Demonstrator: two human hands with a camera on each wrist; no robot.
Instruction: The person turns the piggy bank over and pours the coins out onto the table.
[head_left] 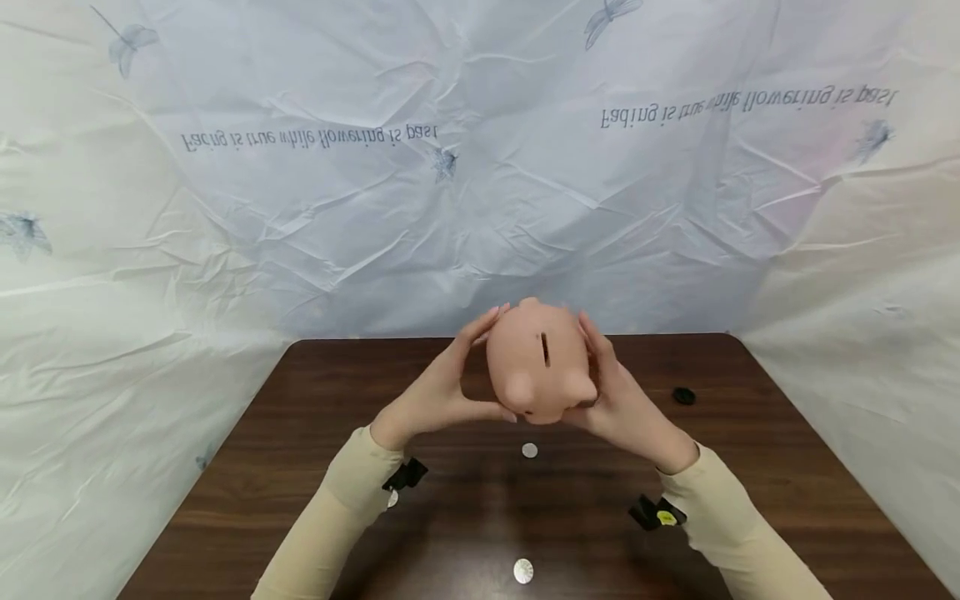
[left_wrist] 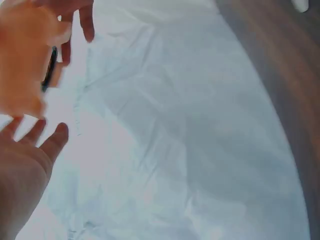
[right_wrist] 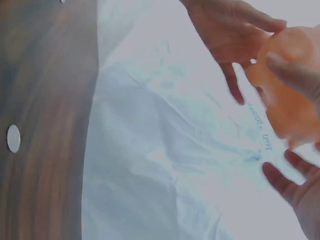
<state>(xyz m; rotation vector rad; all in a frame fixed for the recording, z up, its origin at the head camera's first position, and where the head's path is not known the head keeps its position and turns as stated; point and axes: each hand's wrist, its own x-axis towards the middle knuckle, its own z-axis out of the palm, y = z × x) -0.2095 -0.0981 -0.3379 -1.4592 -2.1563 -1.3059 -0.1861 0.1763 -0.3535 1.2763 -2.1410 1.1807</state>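
Observation:
A pink piggy bank point(head_left: 538, 358) is up above the dark wooden table, gripped between both hands. Its coin slot point(head_left: 545, 350) faces the head camera, with the ears on the near side. My left hand point(head_left: 435, 392) holds its left side, thumb low at the front and fingers toward the back. On the opposite side my right hand point(head_left: 626, 404) grips it the same way, part of its thumb hidden under the pig. In the right wrist view the piggy bank point(right_wrist: 295, 100) shows orange and blurred, fingers around it. A silver coin point(head_left: 529, 450) lies on the table just nearer than the pig.
Another coin point(head_left: 523, 571) lies near the front of the table point(head_left: 262, 467), and a third coin point(head_left: 392, 497) shows beside the left sleeve. A small black round piece point(head_left: 683, 396) is at the back right. White printed sheeting point(head_left: 480, 217) surrounds the table.

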